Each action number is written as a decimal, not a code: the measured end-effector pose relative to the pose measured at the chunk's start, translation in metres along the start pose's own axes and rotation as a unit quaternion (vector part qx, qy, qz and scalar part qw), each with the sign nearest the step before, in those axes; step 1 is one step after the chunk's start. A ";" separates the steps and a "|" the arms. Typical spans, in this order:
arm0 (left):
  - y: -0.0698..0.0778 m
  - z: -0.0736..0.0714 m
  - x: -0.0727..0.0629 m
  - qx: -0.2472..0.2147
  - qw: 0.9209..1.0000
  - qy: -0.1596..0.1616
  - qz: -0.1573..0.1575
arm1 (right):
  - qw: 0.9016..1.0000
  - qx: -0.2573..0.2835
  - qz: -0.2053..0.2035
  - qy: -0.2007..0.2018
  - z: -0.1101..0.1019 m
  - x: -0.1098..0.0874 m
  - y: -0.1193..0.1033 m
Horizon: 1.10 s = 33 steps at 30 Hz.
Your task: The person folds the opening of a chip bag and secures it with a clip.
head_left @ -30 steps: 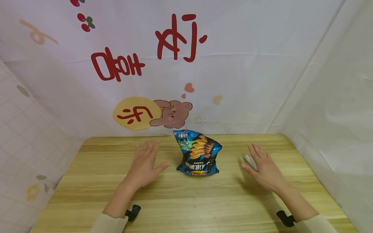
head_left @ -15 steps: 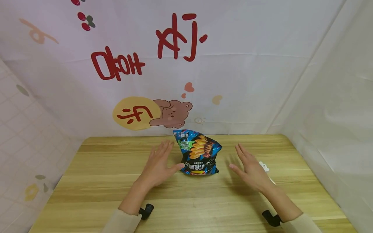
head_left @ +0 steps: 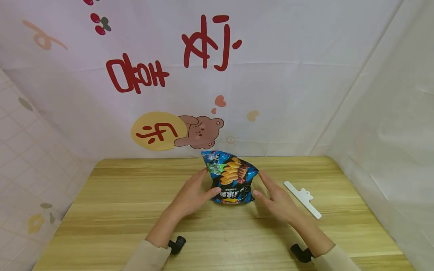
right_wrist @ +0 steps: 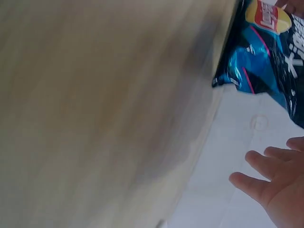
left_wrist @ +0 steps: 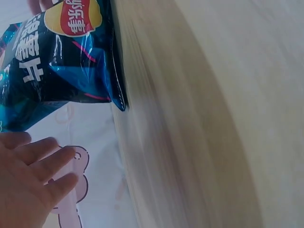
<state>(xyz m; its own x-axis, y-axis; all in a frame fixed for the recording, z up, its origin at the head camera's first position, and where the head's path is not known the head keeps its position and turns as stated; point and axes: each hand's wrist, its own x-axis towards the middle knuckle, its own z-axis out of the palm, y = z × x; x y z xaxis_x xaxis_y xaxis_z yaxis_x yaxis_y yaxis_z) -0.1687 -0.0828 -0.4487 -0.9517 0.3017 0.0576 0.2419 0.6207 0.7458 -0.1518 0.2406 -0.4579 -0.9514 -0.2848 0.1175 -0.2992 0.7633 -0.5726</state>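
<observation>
A blue and black potato chip bag [head_left: 232,180] stands on the wooden table, its printed lettering upside down in the head view. On its left side is my left hand [head_left: 190,195], fingers extended and thumb overlapping the bag's lower edge. My right hand [head_left: 279,201] flanks the other side, with fingertips right at the bag's edge. Both wrist views show spread, fairly straight fingers: the left hand [left_wrist: 33,178] is close below the bag [left_wrist: 61,61], and the right hand [right_wrist: 280,183] shows a gap to the bag [right_wrist: 266,57].
A long white clip [head_left: 303,199] with a cloud-shaped handle lies on the table right of my right hand. A white printed cloth [head_left: 288,94] hangs behind the wooden table [head_left: 118,188] and along its sides. Black wrist mounts [head_left: 177,244] stick out near both sleeves.
Both hands have moved inward from either side to the chip bag. The white clip, formerly covered by the right hand, now shows fully. The bag has stayed in place.
</observation>
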 end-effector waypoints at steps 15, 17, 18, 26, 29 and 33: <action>0.004 0.007 0.003 -0.064 0.995 -0.073 0.011 | 0.997 0.058 0.021 -0.053 0.017 0.008 -0.013; 0.005 0.007 0.002 -0.064 0.995 -0.074 0.018 | 0.997 0.062 0.011 -0.054 0.017 0.009 -0.014; 0.005 0.007 0.002 -0.064 0.995 -0.074 0.022 | 0.996 0.064 0.006 -0.054 0.018 0.009 -0.014; 0.004 0.007 -0.004 -0.054 0.995 -0.079 0.020 | 0.994 0.084 -0.004 -0.068 0.020 0.007 -0.014; 0.004 0.007 -0.008 -0.056 0.995 -0.080 0.017 | 0.994 0.082 -0.013 -0.069 0.020 0.005 -0.014; 0.005 0.007 -0.011 -0.059 0.995 -0.084 0.018 | 0.994 0.076 -0.034 -0.069 0.017 0.002 -0.014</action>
<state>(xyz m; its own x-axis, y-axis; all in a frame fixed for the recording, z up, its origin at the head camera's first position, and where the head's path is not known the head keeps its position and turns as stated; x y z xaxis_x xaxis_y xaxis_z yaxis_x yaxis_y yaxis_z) -0.1553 -0.0783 -0.4501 -0.8957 0.4443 -0.0180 0.2420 0.5212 0.8184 -0.1487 0.2195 -0.4631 -0.9072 -0.4174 0.0528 -0.3372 0.6462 -0.6846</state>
